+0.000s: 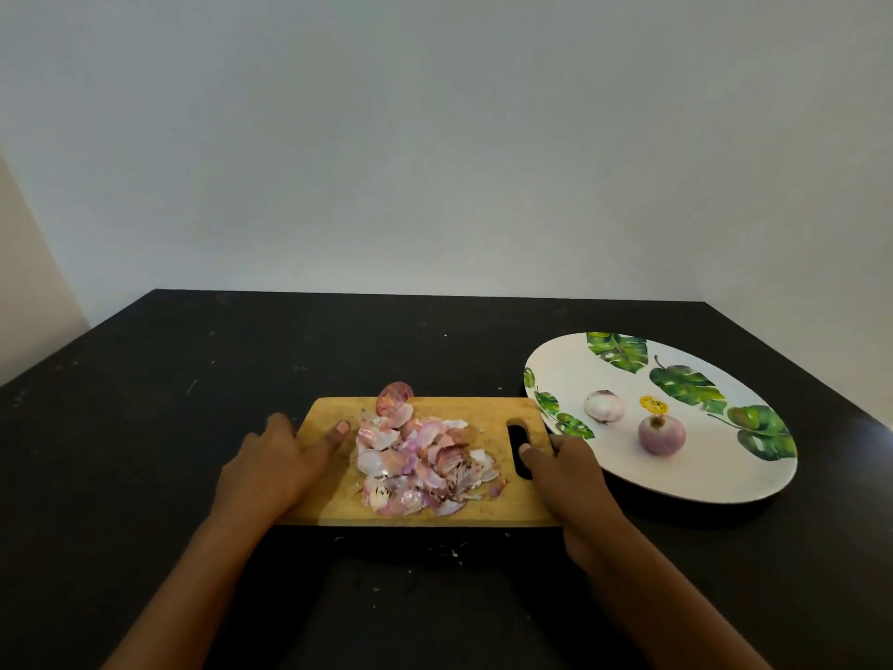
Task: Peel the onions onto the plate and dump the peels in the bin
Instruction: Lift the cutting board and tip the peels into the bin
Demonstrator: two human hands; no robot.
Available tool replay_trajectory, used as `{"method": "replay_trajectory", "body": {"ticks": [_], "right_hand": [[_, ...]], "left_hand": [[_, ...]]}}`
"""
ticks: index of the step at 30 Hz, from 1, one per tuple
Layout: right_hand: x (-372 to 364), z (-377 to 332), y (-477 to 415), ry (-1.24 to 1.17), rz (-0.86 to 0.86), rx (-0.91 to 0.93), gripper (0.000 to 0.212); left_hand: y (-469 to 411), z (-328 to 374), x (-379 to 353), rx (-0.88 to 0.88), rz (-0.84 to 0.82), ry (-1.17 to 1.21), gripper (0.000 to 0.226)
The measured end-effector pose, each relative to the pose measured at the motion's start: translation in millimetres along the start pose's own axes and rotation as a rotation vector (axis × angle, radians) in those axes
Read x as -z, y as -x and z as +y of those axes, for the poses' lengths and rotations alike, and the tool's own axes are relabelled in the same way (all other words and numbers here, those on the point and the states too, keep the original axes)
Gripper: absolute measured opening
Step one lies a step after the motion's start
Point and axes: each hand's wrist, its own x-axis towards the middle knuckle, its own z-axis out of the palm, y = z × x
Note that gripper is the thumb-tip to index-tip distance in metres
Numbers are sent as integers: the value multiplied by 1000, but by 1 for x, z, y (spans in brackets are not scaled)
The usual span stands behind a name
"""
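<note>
Pale peeled onion [604, 405] and purplish peeled onion [661, 435] sit near each other on white leaf-print plate [676, 481]. Pink-purple peels [420, 459] heaped on cutting board [483, 413], left of plate

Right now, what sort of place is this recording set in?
Probably a home kitchen or dining spot: a wooden cutting board piled with onion peels, and a leaf-patterned plate holding two peeled onions, all on a dark table against a plain wall.

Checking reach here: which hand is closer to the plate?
Right. The right hand grips the cutting board at its handle slot, beside the plate; the left hand holds the board's opposite end.
</note>
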Motion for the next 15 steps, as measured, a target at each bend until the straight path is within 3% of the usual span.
{"method": "replay_trajectory", "body": {"ticks": [9,15], "right_hand": [[7,-12,7,-164,-65,-10,44],[20,-30,5,-229,-104,15,14]], "left_hand": [[17,10,21,-46,149,344,68],[22,25,34,-16,184,437,62]]}}
